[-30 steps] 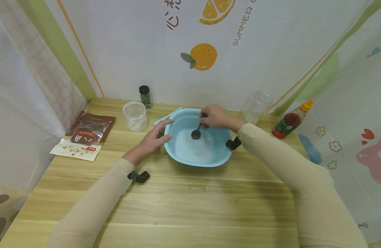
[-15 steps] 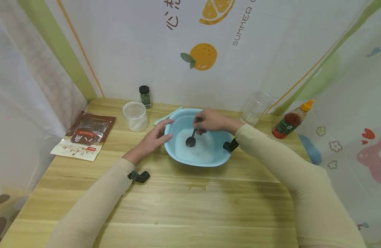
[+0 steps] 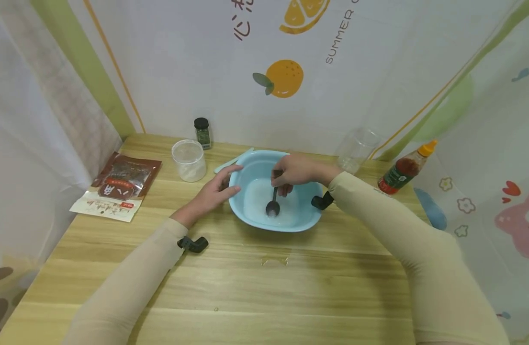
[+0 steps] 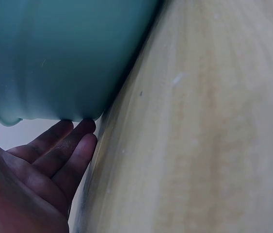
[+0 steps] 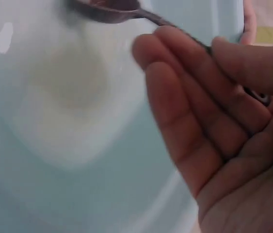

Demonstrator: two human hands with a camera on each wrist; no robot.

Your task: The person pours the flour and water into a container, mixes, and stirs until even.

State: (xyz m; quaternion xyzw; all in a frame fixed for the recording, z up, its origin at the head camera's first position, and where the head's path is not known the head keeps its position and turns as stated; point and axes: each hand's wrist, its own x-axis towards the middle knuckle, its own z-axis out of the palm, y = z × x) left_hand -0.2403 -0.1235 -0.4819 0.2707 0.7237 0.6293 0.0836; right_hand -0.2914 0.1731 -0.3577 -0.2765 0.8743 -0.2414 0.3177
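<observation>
A light blue plastic basin point(image 3: 247, 218) stands at mid-table with whitish contents at its bottom. My left hand point(image 3: 210, 195) holds the basin's left side, its thumb over the rim; in the left wrist view, several fingers point(image 4: 80, 150) of that hand lie against the outer wall. Over the basin, my right hand point(image 3: 296, 171) pinches the handle of a small dark spoon point(image 3: 273, 208) between thumb and fingers. The spoon's round bowl is low inside the basin. A hole shows at its handle's end in the right wrist view, where the spoon point(image 5: 109, 10) is partly cut off.
Left of the basin are a clear tub point(image 3: 188, 163) with white contents, a black-capped jar point(image 3: 202, 134) and a brown packet point(image 3: 122, 184). A light blue strip point(image 3: 233, 161) lies behind it. To the right stand a clear cup point(image 3: 356, 151) and a red sauce bottle point(image 3: 405, 167).
The spoon's bowl has moved from the back of the basin toward me, first leftward, then slightly right. My right hand moved with it. The left hand stayed at the rim.
</observation>
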